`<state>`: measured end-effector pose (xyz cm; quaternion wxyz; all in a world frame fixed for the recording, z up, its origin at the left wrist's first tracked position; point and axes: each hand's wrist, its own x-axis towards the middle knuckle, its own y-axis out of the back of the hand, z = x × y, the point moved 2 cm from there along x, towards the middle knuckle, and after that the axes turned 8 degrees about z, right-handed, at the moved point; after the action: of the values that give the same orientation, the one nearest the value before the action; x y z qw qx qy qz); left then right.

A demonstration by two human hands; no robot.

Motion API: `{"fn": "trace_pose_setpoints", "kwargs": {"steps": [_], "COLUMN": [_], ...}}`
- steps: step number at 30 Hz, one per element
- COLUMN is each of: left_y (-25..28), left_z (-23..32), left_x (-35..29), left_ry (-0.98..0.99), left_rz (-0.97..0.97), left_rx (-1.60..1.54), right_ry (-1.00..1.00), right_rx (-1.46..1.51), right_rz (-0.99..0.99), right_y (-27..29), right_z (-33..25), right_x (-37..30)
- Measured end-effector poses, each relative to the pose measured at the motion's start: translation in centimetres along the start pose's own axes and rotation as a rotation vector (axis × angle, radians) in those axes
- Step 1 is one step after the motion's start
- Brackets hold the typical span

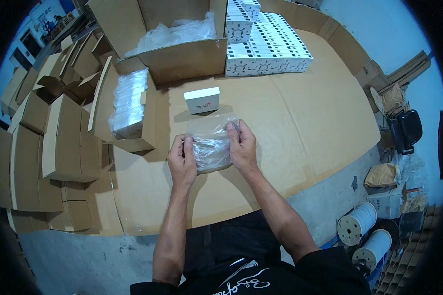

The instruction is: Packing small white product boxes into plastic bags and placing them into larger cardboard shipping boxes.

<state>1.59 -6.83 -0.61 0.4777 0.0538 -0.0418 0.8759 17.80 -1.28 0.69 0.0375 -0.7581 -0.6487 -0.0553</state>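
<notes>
Between my two hands is a clear plastic bag (211, 147), held by its sides above the cardboard-covered table. My left hand (182, 160) pinches its left edge with thumb and fingers. On the other side, my right hand (243, 147) grips the upper right edge, thumb on top. Whether anything lies inside the bag I cannot tell. Just beyond it a small white box (202, 101) stands upright on the table. To the left, an open carton (150, 118) holds a row of plastic-wrapped packets (130, 101).
A large open carton (187, 61) with plastic bags (177, 34) stands at the back. Beside it are stacked white boxes (268, 64). Several brown cartons (64, 140) crowd the left side. White spools (358, 222) and a black chair (406, 130) are at the right, off the table.
</notes>
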Motion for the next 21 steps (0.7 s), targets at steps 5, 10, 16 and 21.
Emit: {"fn": "trace_pose_setpoints", "kwargs": {"steps": [5, 10, 16, 21], "left_y": [-1.0, -0.7, -1.1, -0.9], "left_z": [1.0, 0.7, 1.4, 1.6], "left_x": [0.5, 1.3, 0.7, 0.7], "left_ry": [0.046, -0.039, -0.121, -0.125], "left_rz": [-0.046, 0.031, 0.026, 0.027], "left_rx": [-0.037, 0.026, 0.078, 0.126], "right_ry": [0.084, 0.079, -0.188, -0.252], "right_rx": [-0.052, -0.113, 0.069, 0.326], "right_rz": [0.004, -0.017, -0.043, -0.023], "right_y": [0.2, 0.6, 1.7, 1.9], "right_z": [0.8, -0.1, -0.3, -0.6], "right_x": [0.2, -0.4, -0.1, 0.2]}}
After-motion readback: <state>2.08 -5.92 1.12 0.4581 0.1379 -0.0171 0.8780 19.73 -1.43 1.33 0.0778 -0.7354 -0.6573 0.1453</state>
